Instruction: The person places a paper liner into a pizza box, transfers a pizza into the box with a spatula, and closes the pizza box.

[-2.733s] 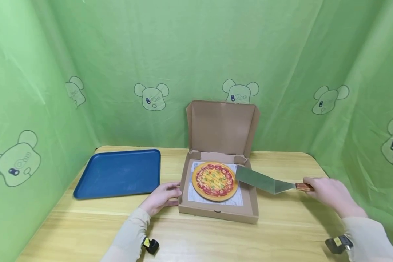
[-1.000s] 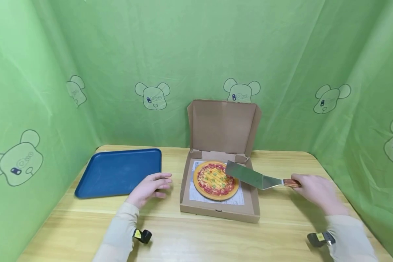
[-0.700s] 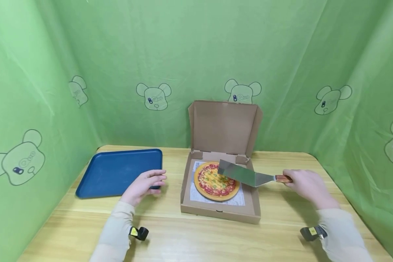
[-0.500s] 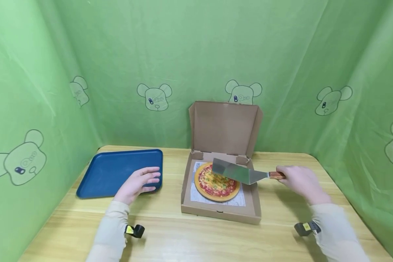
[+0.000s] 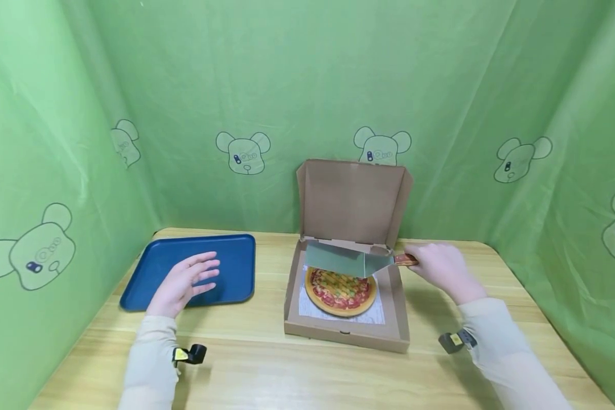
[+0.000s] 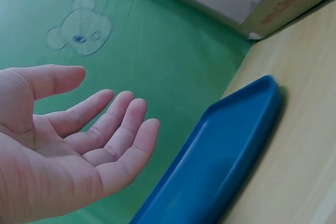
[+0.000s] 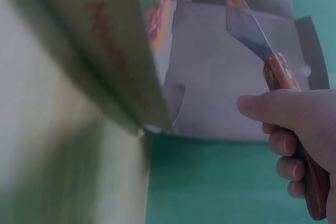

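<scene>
My right hand (image 5: 438, 266) grips the wooden handle of a spatula (image 5: 335, 259); in the right wrist view the fingers curl round that handle (image 7: 310, 182). Its wide metal blade is held over the far part of a round pizza (image 5: 340, 296) and covers some of it. The pizza lies on a printed paper sheet (image 5: 307, 307) inside a cardboard pizza box (image 5: 345, 337) whose lid (image 5: 351, 199) stands up at the back. With fingers spread loosely and nothing in it, my left hand (image 5: 181, 285) hovers over the near part of a blue tray (image 5: 236, 265).
A light wooden table (image 5: 266, 370) carries the tray on the left and the box right of centre. Green cloth walls (image 5: 307, 74) printed with bear heads enclose the back and both sides. Each forearm bears a small black camera (image 5: 197, 354).
The right hand has carried the spatula left, its blade passing from the box's right side to over the pizza. My left hand has left the box's edge and moved left over the tray.
</scene>
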